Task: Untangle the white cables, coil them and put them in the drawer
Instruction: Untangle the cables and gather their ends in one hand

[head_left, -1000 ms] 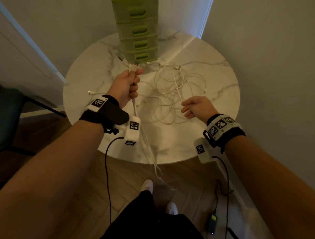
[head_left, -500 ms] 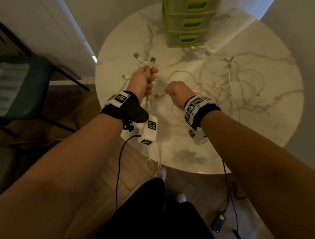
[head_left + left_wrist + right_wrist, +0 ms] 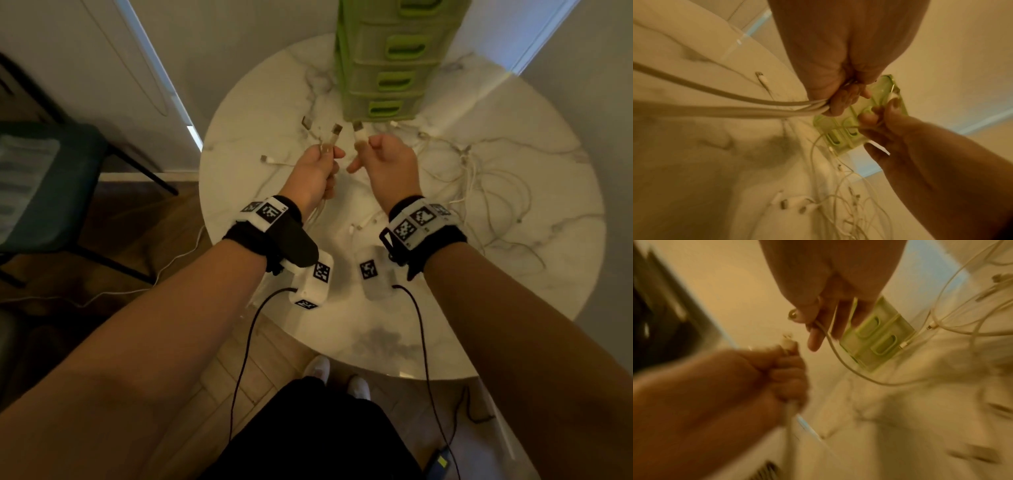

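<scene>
You stand at a round marble table (image 3: 513,308) with a green drawer tower (image 3: 383,61) at its far edge. A tangle of white cables (image 3: 486,185) sprawls across the table's right side. Your left hand (image 3: 313,174) is closed in a fist round a bundle of cables (image 3: 735,104), plugs sticking up. Your right hand (image 3: 390,168) pinches one cable (image 3: 830,340) near its plug.

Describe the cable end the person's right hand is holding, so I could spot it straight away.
Start at the green drawer tower at the back of the round marble table. Just in front of its lowest drawer, the right hand pinches a white cable tipped with a metal USB plug. It stands alone, whereas the left hand grips a bundle of cables.
</scene>
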The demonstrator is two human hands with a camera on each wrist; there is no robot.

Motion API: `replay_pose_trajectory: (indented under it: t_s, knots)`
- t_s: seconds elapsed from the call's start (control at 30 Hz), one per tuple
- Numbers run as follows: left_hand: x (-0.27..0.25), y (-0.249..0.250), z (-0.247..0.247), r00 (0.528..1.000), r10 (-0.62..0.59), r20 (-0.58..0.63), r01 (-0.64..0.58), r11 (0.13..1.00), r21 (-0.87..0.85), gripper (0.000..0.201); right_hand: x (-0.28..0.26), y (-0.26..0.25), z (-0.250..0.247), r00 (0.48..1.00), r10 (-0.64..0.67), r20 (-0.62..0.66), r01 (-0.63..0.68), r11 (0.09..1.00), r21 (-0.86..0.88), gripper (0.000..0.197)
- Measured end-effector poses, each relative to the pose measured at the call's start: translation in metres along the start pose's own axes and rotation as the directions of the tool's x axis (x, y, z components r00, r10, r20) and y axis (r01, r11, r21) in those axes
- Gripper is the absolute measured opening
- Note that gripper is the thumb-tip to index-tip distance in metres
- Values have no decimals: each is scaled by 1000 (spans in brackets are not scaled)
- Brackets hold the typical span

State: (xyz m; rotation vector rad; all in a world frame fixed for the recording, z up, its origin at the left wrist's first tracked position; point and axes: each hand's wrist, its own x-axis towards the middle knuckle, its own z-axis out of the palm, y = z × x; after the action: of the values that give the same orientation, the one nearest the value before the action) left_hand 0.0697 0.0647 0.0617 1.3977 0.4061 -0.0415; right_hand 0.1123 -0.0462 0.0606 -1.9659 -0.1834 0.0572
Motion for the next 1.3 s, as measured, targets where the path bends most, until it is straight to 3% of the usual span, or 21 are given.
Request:
replay_pose_trajectory:
  t_s: [0.1, 0.23, 0.33, 0.5, 0.6, 0.67, 0.7, 0.83, 0.97, 1.07, 1.13, 1.23, 1.3]
  knots:
    - [0, 12, 21, 996, 44, 73, -43, 999, -20, 25, -8, -18, -11, 996, 83, -40, -72, 973, 221, 21]
    - [-6, 16, 44, 986, 71, 150, -69, 997, -18, 26, -13, -18, -25, 985, 128, -116, -88, 950, 300, 23]
    - [-9, 17, 57, 987, 79, 143, -81, 997, 6, 28, -13, -15, -37, 991, 120, -62, -95, 945, 313, 22]
    - [-6, 28, 68, 997, 72, 27, -73, 997, 30, 27, -7, -18, -65, 979, -3, 204, -26, 990, 139, 17]
    - [3, 53, 54, 993, 19, -117, -49, 963, -265, 38, 3, -2, -99, 946, -31, 323, 64, 994, -93, 11]
    - [8, 66, 44, 991, 18, -133, -77, 888, -454, 38, 12, 10, -120, 951, -2, 308, 79, 967, -240, 18]
    - [9, 69, 45, 988, 37, -148, -103, 878, -468, 37, 14, 11, -124, 957, 9, 290, 64, 968, -241, 20]
    - [8, 66, 74, 980, 122, -158, -173, 913, -370, 19, 19, -10, -111, 973, -64, 223, 86, 992, -91, 25]
    - [5, 68, 86, 987, 140, -81, -161, 887, -433, 24, 19, -14, -108, 950, -112, 293, 161, 976, -149, 24]
    - [10, 82, 70, 965, 164, -203, -230, 900, -370, 27, 19, 6, -133, 916, -30, 401, 148, 952, -268, 29]
    - [15, 94, 55, 937, 180, -299, -284, 892, -352, 27, 22, 23, -154, 921, 21, 389, 137, 916, -376, 30]
    - [17, 99, 53, 919, 245, -308, -296, 946, -130, 25, 28, 31, -170, 933, 61, 356, 115, 884, -454, 28]
    - [13, 91, 70, 957, 236, -171, -221, 970, 103, 25, 30, 25, -165, 946, 24, 324, 110, 914, -391, 27]
